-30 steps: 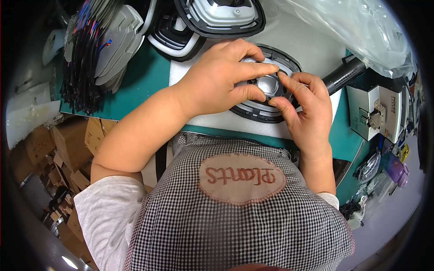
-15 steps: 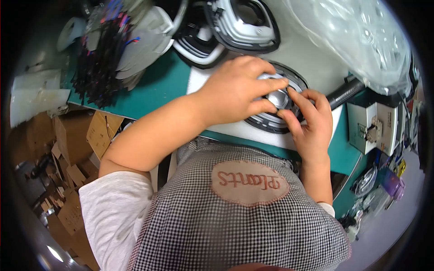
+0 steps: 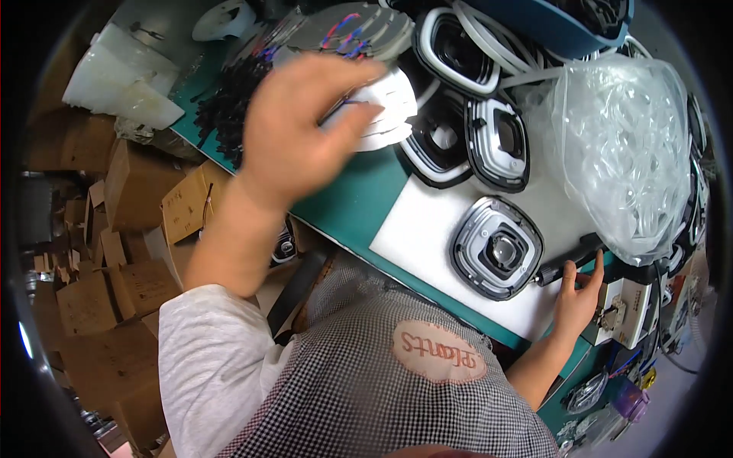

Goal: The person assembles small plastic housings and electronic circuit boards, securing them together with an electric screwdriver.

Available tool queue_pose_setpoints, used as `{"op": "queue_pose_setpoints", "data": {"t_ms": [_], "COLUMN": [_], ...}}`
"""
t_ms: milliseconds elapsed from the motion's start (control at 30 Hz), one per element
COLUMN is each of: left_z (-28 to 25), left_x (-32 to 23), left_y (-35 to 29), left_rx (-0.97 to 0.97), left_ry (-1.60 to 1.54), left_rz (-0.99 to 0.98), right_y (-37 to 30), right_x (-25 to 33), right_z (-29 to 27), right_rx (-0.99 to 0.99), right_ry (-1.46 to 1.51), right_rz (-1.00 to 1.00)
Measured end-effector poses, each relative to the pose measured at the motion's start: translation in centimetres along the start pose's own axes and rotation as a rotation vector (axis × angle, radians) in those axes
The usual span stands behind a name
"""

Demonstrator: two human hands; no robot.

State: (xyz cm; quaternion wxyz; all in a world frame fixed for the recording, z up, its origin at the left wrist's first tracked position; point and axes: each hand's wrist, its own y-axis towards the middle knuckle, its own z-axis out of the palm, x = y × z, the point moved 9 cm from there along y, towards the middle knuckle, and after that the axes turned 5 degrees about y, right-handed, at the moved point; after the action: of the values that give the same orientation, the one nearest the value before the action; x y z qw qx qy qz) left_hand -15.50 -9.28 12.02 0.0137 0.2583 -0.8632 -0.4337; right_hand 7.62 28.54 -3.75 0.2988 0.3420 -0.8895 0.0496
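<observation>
My left hand [image 3: 294, 133], smeared by motion, hovers over a pile of round white and grey discs [image 3: 389, 114] with thin wires. Its thumb and forefinger are apart, with no clear grip on a disc. At the right, my right hand [image 3: 576, 305] has its fingers spread against the black handle of a pen-shaped power screwdriver [image 3: 563, 265], not wrapped round it. Between the hands, a rounded-square grey and black housing [image 3: 496, 248] with a round centre lies on a white foam sheet [image 3: 416, 229], touched by neither hand.
More black and white housings [image 3: 498, 145] lie behind the foam sheet. A clear bag of parts [image 3: 622, 156] sits at the right, above a white metal box [image 3: 630, 305]. A blue bin [image 3: 565, 23] stands at the back. Cardboard boxes [image 3: 114, 305] crowd the floor at left.
Both hands have left the housing. The left moved left and away from me to the discs; the right moved to the screwdriver. The whole view has also shifted.
</observation>
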Motion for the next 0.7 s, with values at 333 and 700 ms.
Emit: {"op": "queue_pose_setpoints", "data": {"t_ms": [333,700], "left_z": [5.7,8.8], "left_x": [16.3,18.1], "left_y": [5.0,5.7], "left_rx": [0.657,0.711], "left_ry": [0.555,0.423], "left_rz": [-0.683,-0.609], "right_y": [1.2,-0.7], "right_x": [1.7,-4.4], "right_z": [1.8,1.1], "right_rx": [0.133,-0.081], "right_ry": [-0.075,0.84], "right_rz": [0.068,0.15]}}
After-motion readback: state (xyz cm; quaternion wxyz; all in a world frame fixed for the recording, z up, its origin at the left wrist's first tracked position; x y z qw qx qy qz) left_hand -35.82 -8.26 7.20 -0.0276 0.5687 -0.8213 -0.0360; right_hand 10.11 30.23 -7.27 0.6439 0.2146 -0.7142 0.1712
